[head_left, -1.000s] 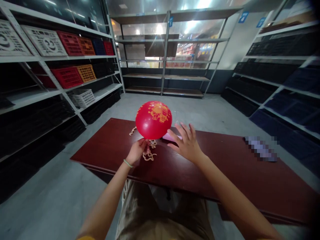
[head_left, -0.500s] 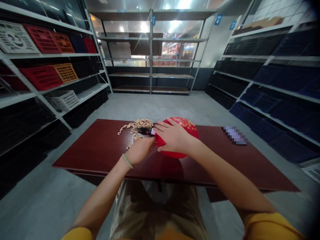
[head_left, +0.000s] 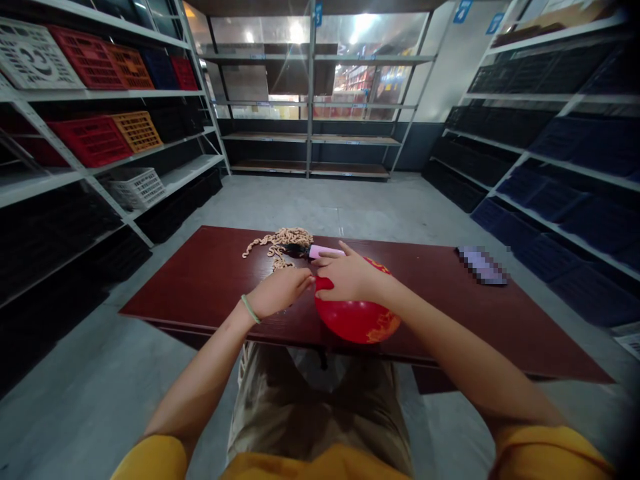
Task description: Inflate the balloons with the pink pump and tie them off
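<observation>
A red balloon (head_left: 357,320) with yellow-gold print rests over the front half of the dark red table (head_left: 200,273). My left hand (head_left: 283,291) pinches the balloon's neck at its left end, with fingers pressed together. Fingers spread, my right hand (head_left: 347,275) lies on top of the balloon's left side and covers part of it. Behind the hands, a pink cylinder (head_left: 325,252) with a black end lies on the table, partly hidden by my right fingers. Beside it is a heap of beige chain (head_left: 287,237), one strand trailing left.
A pixelated flat object (head_left: 483,265) lies at the table's right. Shelves with red, orange and white crates (head_left: 90,140) stand at left, dark blue and black crates (head_left: 560,147) at right. Metal shelving (head_left: 310,100) stands at the back.
The balloon has shifted toward me and turned, so its print now shows at the lower right too. More of the pink cylinder shows. The head view has tilted down slightly.
</observation>
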